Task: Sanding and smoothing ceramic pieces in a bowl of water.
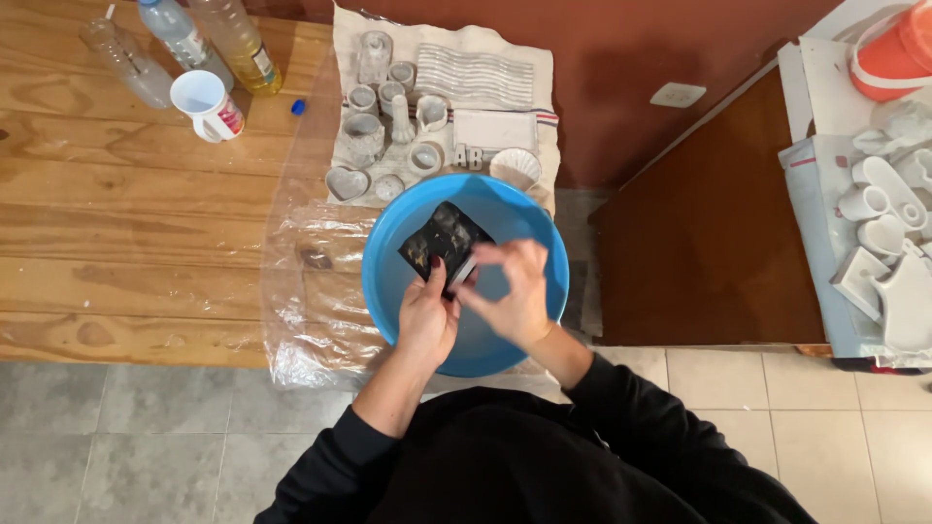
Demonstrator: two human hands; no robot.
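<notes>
A blue plastic basin (388, 243) sits at the edge of a wooden table, on a clear plastic sheet. Over it I hold a flat black rectangular piece with gold and white flecks (442, 238), white along its edge. My left hand (425, 315) grips its near corner from below. My right hand (510, 291) pinches the piece's right edge with its fingertips. Both hands are above the basin's inside.
A cloth (485, 78) behind the basin carries several small white cast pieces: cups, hearts, a shell, letters. Plastic bottles (180, 34) and a white cup (202, 102) stand at the table's far left. Another surface with white moulds (879, 209) lies right. An orange container (893, 53) is top right.
</notes>
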